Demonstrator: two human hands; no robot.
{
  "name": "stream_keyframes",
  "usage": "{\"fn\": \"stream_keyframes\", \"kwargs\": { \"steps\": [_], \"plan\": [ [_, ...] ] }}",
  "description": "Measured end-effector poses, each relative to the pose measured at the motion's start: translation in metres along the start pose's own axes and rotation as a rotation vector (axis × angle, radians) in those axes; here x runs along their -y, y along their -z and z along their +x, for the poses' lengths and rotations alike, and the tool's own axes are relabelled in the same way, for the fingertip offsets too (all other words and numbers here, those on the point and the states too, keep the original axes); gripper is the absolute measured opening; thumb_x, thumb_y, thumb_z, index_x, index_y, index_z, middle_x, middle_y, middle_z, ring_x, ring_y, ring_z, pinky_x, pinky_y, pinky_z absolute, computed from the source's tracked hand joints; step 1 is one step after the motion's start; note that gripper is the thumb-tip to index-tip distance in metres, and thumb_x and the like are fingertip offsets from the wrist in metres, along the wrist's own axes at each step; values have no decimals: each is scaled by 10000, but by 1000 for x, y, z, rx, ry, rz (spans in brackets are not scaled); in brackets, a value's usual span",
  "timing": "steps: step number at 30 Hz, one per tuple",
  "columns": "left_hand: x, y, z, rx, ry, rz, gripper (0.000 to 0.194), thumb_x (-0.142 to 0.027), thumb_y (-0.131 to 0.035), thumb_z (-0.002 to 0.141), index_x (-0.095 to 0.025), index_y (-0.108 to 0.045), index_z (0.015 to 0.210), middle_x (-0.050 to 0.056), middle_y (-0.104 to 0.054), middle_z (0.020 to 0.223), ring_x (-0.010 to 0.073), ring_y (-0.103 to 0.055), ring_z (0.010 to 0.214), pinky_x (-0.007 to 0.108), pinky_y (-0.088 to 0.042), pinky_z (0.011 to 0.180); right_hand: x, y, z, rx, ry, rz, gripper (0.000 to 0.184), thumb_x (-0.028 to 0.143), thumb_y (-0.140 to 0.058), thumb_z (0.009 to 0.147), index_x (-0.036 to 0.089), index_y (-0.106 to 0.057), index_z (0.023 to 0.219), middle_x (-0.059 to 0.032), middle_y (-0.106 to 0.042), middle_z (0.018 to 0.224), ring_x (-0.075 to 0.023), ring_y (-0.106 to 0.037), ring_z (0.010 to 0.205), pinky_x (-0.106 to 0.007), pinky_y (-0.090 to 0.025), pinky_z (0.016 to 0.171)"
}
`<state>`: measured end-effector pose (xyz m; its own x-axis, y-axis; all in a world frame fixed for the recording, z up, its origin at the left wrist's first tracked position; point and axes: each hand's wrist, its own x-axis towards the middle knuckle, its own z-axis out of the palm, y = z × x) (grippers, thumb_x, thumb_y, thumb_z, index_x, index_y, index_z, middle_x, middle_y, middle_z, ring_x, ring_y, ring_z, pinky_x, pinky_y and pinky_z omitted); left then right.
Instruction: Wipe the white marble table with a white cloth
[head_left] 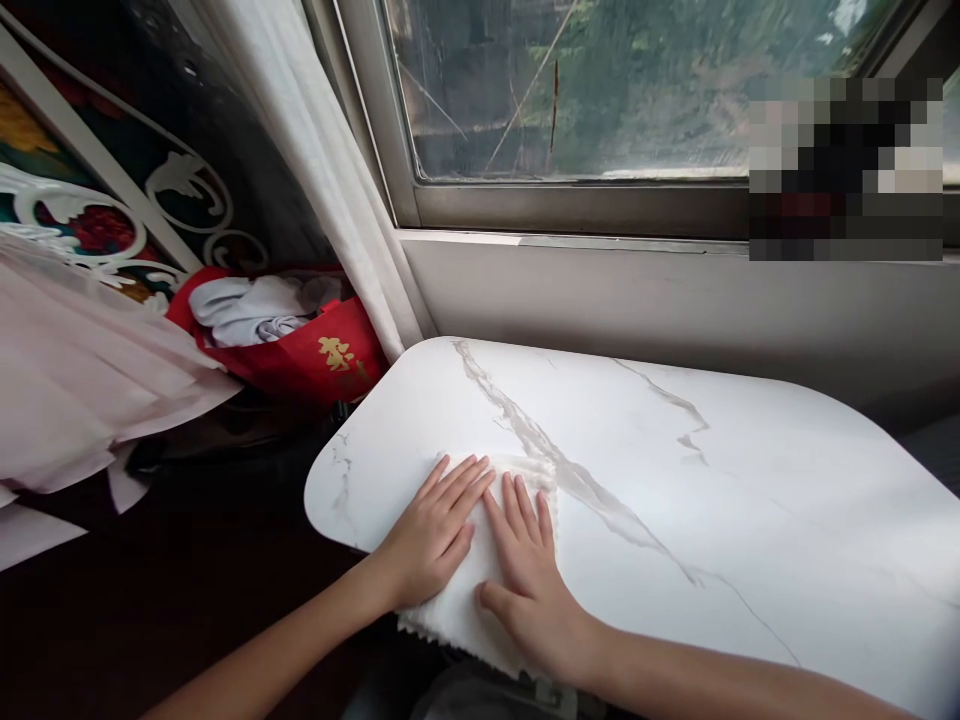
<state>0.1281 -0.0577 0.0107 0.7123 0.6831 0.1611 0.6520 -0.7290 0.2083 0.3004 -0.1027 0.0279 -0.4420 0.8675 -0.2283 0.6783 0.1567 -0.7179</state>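
At the lower centre of the frame, a white cloth (463, 612) lies on the near edge of the pale, grey-veined worktop (757, 500), its ragged-looking lower border seeming to overhang that edge. The left hand (433, 530) and right hand (529, 575) rest on it side by side, fingers stretched out and laid flat, pressing rather than grasping; neither is clenched. The cloth looks thin, light and soft, likely to bunch or crease under a sideways push and hard to damage. The smooth worktop probably lets it slide easily, so broad pressure from the palms should steady it better than a pinch; for lifting, the loose lower border seems the best hold. Whether it is damp cannot be told.

To the left of centre, a red bag (296, 352) stuffed with pale fabric (247, 308) sits just beyond the worktop's rounded corner, with a white curtain (300, 150) hanging beside it. Pink fabric (97, 370) drapes at the left edge. Across the top, the wall below the window (600, 100) bounds reach on the far side.
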Motion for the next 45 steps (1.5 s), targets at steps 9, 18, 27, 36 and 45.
{"fn": "stream_keyframes", "kwargs": {
  "steps": [9,18,27,36,45],
  "plan": [
    [16,4,15,24,10,-21,597,-155,-333,882,-220,-195,1460,41,-288,1485,201,-234,1368,453,-159,1134,-7,6,18,-42,64,-140,804,232,-443,800,107,-14,1468,-75,129,1499,-252,189,1349,-536,9,1115],
    [133,3,111,23,118,62,529,-204,-282,875,-138,-318,1398,71,-336,1463,152,-236,1363,390,-93,1134,-25,45,163,-347,65,-376,589,343,-221,920,79,-223,1447,-147,-123,1527,-227,-33,1403,-439,0,1116],
    [209,9,162,32,192,107,542,-213,-256,873,-107,-300,1402,79,-305,1477,152,-197,1375,371,-94,1127,-29,76,252,-382,48,-433,616,386,-181,923,68,-201,1450,-139,-151,1526,-217,-76,1402,-418,7,1112],
    [238,12,147,-2,272,144,532,-184,-256,888,-131,-285,1417,73,-274,1491,168,-167,1385,397,-97,1125,-12,69,283,-347,84,-496,652,385,-168,917,5,-152,1447,-144,-131,1526,-215,-51,1404,-426,36,1111],
    [207,18,72,5,201,144,528,-225,-227,912,-90,-267,1421,90,-272,1490,163,-159,1386,385,-78,1133,16,18,233,-359,156,-473,642,366,-219,915,-3,-185,1439,-190,-152,1512,-267,-66,1400,-464,22,1106]
  ]
}}
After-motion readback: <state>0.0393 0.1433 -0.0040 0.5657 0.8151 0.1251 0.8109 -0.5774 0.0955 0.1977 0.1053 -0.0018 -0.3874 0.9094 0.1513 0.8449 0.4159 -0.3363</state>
